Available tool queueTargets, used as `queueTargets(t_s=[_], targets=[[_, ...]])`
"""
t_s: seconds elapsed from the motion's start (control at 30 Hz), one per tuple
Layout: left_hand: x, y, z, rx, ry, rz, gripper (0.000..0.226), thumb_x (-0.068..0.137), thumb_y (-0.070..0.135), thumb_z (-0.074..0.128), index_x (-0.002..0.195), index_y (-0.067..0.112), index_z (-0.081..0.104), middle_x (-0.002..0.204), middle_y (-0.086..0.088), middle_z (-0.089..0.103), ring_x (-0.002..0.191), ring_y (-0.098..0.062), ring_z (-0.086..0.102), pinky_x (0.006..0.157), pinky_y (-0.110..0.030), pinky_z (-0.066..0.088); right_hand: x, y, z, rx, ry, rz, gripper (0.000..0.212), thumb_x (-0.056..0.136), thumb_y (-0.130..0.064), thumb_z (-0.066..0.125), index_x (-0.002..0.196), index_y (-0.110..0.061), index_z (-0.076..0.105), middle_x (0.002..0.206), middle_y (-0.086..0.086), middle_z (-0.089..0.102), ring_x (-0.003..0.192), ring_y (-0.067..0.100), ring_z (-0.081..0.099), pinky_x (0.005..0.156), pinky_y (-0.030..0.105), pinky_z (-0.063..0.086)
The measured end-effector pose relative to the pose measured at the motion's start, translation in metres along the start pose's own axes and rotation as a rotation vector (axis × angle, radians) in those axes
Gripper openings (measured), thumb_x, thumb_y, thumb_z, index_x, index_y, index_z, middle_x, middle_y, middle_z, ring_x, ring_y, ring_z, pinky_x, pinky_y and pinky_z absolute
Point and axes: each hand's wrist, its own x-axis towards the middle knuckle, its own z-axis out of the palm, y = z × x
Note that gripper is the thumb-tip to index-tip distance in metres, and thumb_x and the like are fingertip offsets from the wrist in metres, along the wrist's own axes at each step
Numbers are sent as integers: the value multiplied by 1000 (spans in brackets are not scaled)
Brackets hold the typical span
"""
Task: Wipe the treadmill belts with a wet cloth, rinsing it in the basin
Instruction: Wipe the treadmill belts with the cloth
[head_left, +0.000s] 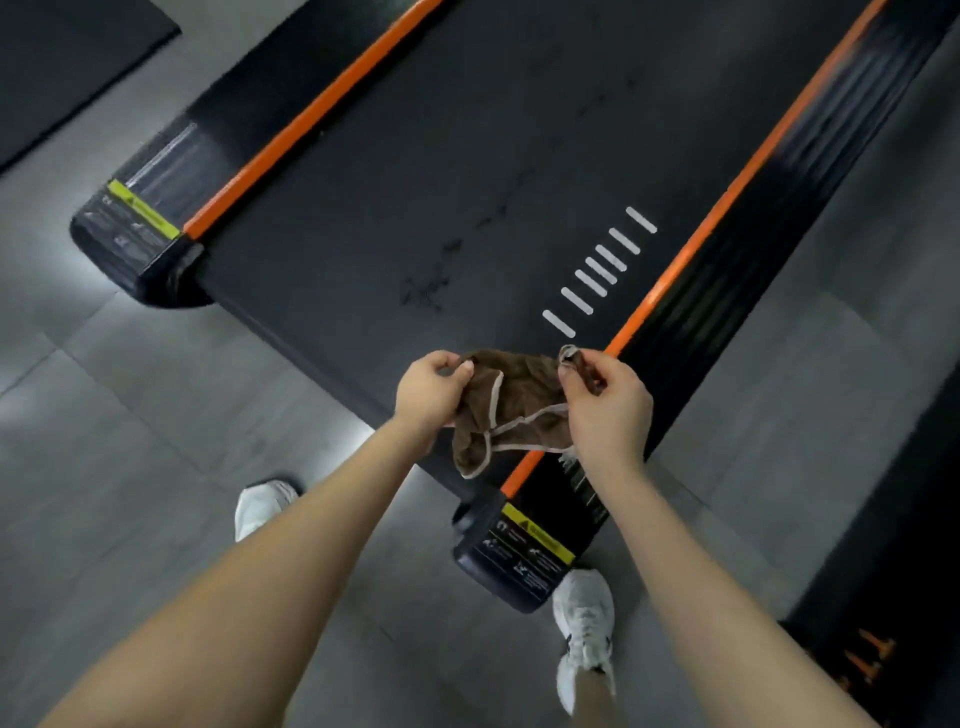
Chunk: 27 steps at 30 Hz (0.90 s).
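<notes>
The left hand pinched one bunched edge of the brown cloth and the right hand pinched a trimmed corner. They held it above the treadmill belt, near its rear right corner, probably to spread it flat before wiping.

We stand on the grey tiled floor, left white sneaker and right white sneaker set well apart; a black floor mat lies at the upper left corner.
</notes>
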Motion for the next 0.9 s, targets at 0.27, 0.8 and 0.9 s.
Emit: queueTargets(t_s=[0.27, 0.8, 0.9], targets=[[62, 28, -69, 221, -61, 194, 22, 96, 28, 49, 114, 19, 57, 102, 4, 61, 100, -19, 60, 92, -34, 48, -15, -33, 90, 250, 204, 244, 31, 89, -22, 64, 120, -14, 63, 113, 4, 65, 106, 19, 61, 93, 36, 48], [236, 62, -233, 1214, 63, 709, 25, 89, 3, 53, 110, 0, 66, 113, -26, 61, 102, -46, 52, 91, -44, 40, 51, -45, 224, -356, -202, 390, 78, 83, -74, 37, 148, -44, 6, 159, 10, -4, 145, 36, -6, 114, 58, 12], [289, 76, -257, 1349, -40, 894, 26, 88, 10, 54, 109, 4, 69, 121, -23, 59, 107, -49, 50, 92, -52, 43, 72, -43, 252, -413, -117, 513, 82, 77, -82, 30, 146, -49, 0, 160, 8, -3, 143, 42, -5, 113, 58, 16]])
